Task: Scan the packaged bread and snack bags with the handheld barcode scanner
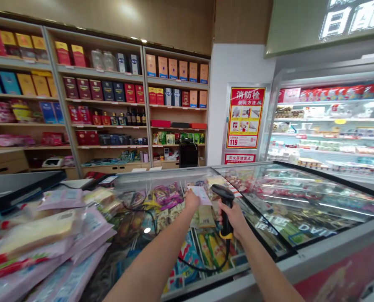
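Observation:
My right hand [234, 218] is closed round the handle of a black barcode scanner [224, 201] with a yellow band, its head tipped left. My left hand [191, 200] holds up a small pale packet [202, 195] just in front of the scanner head. Both hands hover over the glass lid [300, 197] of a chest freezer full of coloured packs. The scanner's black cable [202, 268] loops down across the glass.
A heap of pink and white flat packets [48, 243] lies at the left on the freezer top. A dark screen [17, 186] stands at the far left. Wooden shelves [111, 105] of boxes line the back wall; an open chiller [331, 134] stands at the right.

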`<action>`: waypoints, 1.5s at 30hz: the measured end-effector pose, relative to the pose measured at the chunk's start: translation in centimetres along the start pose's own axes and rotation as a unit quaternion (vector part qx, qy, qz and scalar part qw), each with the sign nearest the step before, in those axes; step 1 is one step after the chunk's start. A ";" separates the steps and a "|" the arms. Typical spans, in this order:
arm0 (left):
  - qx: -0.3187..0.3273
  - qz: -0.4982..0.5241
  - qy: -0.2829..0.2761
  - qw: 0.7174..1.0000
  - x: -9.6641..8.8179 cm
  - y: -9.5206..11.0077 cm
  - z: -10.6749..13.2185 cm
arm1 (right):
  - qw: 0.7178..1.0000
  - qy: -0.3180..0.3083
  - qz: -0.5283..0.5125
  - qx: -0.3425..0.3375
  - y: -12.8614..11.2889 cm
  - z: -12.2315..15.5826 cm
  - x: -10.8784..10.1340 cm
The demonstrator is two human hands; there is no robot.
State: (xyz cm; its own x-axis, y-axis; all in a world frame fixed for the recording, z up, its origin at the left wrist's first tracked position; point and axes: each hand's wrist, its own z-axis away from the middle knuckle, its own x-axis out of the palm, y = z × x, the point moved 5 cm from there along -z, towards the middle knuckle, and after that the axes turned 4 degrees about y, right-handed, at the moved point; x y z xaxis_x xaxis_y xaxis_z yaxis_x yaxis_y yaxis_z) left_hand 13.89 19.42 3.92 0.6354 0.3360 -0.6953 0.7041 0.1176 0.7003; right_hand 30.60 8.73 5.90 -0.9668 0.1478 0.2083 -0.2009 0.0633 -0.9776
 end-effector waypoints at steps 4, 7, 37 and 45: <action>0.017 -0.041 -0.002 0.999 0.2 0.3 0.9 | 1.000 -0.017 0.000 0.000 0.0 0.7 0.2; -0.004 -0.036 0.003 0.999 -1.1 -0.2 1.5 | 1.000 -0.018 -0.007 -0.003 0.5 1.0 0.5; 0.016 -0.322 -0.050 0.945 -39.7 -20.2 11.8 | 0.954 -0.292 0.021 0.061 5.4 5.1 22.6; 0.100 -0.379 -0.031 0.920 -39.1 -18.3 10.6 | 0.961 -0.268 0.016 0.071 5.8 5.0 21.4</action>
State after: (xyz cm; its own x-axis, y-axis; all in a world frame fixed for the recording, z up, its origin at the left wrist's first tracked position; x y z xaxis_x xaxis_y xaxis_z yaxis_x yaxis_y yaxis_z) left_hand -20.44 -5.80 16.59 -0.0484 0.1743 -0.9835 0.9923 0.1205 -0.0275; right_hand 8.00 7.36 4.50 -0.9080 -0.3836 0.1685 -0.1522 -0.0727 -0.9857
